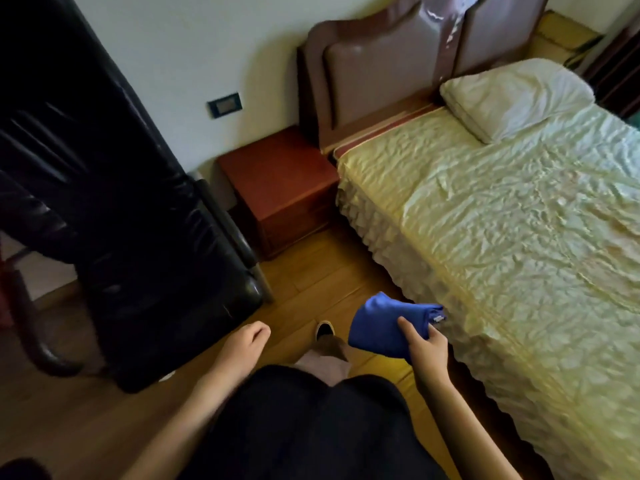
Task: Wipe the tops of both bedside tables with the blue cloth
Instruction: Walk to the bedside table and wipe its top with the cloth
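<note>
The bed (502, 209) fills the right side, its pale yellow-green cover crinkled all over and ending in a ruffled skirt along the near edge. A white pillow (516, 98) lies at its head, against a padded brown headboard (388, 67) with a glossy, scalloped top. On the left a black chair (114, 202) of shiny, creased leather-like material leans across the view, with a dark curved tube for an armrest. Wooden planks of floor (311, 282) run between chair and bed.

The bedside counter (277, 168) — a boxy reddish-brown wooden cabinet with a flat top — stands against the wall, just beside the head of the bed and behind the chair. Its top is bare. A second one cannot be made out with any certainty. A dark switch plate (225, 105) sits on the wall above it; no writing can be read there.

The right hand (424, 344) is raised in front of the body near the bed's skirt, forearm bare, fingers clamped on the blue cloth (384, 323), thumb pressed on top. The cloth is bunched into a soft rounded wad, well apart from the counter — a small pale tag shows at its right edge, too small to read. The left hand (244, 344) hangs low by the chair seat, fingers curled loosely inward, holding nothing. A dark shoe (325, 330) with a white rim points forward between the hands.
</note>
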`<move>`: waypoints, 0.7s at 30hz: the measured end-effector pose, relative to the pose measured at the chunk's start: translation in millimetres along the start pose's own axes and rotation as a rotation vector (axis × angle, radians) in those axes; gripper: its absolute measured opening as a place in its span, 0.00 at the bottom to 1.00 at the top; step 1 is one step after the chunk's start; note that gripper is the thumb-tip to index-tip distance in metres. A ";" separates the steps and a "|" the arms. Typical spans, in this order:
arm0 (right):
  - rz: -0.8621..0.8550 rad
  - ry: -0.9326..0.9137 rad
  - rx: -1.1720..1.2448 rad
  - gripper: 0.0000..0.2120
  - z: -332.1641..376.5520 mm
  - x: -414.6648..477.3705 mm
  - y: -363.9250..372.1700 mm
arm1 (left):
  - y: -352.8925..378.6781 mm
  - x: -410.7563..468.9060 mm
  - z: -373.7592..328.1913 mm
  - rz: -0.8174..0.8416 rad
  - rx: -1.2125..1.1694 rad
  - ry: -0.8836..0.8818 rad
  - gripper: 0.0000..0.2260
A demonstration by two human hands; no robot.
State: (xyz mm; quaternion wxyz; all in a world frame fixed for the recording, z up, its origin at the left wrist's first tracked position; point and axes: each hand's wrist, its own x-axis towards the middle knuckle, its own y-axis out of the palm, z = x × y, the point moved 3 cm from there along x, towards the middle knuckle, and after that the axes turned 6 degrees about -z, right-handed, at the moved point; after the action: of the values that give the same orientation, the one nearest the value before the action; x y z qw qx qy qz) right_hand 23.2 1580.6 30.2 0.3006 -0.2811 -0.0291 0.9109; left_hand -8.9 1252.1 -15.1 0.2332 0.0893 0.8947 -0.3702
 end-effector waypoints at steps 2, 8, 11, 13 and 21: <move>-0.002 0.007 -0.027 0.09 19.3 34.2 7.5 | -1.6 33.0 -21.8 -0.016 -0.030 -0.014 0.12; -0.058 -0.013 -0.122 0.03 83.0 125.9 12.8 | -24.4 121.3 -102.1 -0.011 -0.057 0.028 0.15; -0.086 -0.036 -0.143 0.03 115.8 163.0 19.6 | -37.7 157.8 -134.8 -0.021 -0.090 0.038 0.16; -0.085 -0.042 -0.156 0.03 134.3 189.7 27.0 | -43.8 178.7 -152.0 -0.038 -0.110 0.034 0.16; 0.099 -0.028 -0.260 0.10 197.3 315.4 115.6 | -51.4 262.3 -168.2 -0.130 -0.209 -0.139 0.16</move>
State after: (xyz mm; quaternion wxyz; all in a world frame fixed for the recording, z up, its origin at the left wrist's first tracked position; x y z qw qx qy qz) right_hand -351.2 1686.8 14.3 0.2161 -0.3062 -0.1370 0.9170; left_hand -314.7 1330.7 -6.2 0.2782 -0.0194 0.9140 -0.2945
